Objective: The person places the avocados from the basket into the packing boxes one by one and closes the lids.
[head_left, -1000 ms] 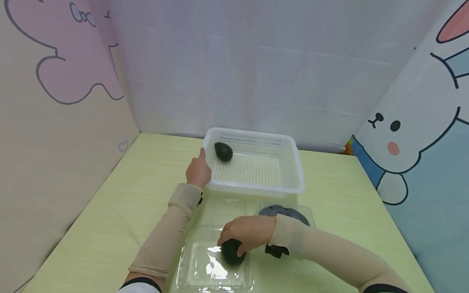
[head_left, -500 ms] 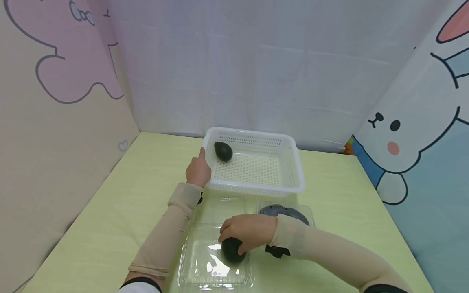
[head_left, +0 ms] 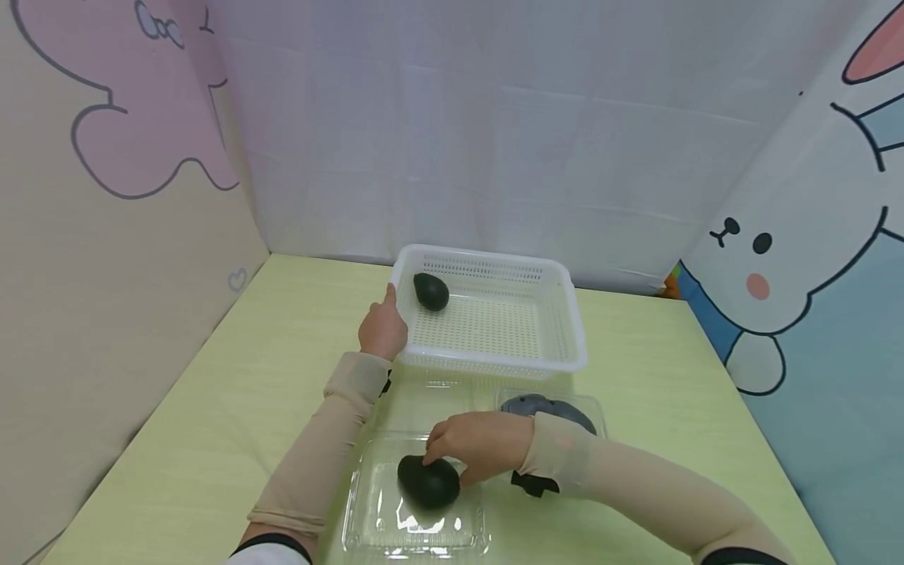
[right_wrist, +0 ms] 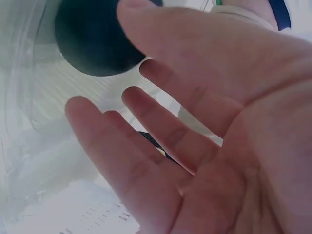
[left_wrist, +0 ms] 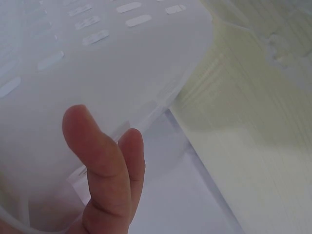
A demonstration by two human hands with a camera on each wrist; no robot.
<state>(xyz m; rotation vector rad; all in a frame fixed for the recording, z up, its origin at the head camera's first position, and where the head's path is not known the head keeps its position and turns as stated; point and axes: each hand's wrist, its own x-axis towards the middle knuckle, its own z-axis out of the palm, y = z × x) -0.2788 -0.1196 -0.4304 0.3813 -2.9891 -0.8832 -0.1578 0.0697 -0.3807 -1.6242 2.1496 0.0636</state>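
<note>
A dark green avocado (head_left: 428,482) lies on its side in the near half of an open clear plastic clamshell box (head_left: 363,522). My right hand (head_left: 480,446) is just above and to its right, fingertips touching or very near its upper side. In the right wrist view its fingers (right_wrist: 161,131) are extended and spread, with the avocado (right_wrist: 92,36) beyond the thumb. My left hand (head_left: 383,329) rests at the left side of a white plastic basket (head_left: 487,365), one finger pointing forward along the rim. Its fingers (left_wrist: 105,170) are lightly bent beside the basket wall in the left wrist view.
A second avocado (head_left: 431,292) lies in the basket's far left corner. A smaller clear container with grey rounded things (head_left: 547,408) stands behind my right wrist, partly covered by it. All stand on a pale yellow table (head_left: 671,408) with walls behind and at both sides.
The avocado under my right hand has slipped out of its grip and tipped leftward, now lying in the box. My right fingers have loosened. The left hand and basket have stayed put.
</note>
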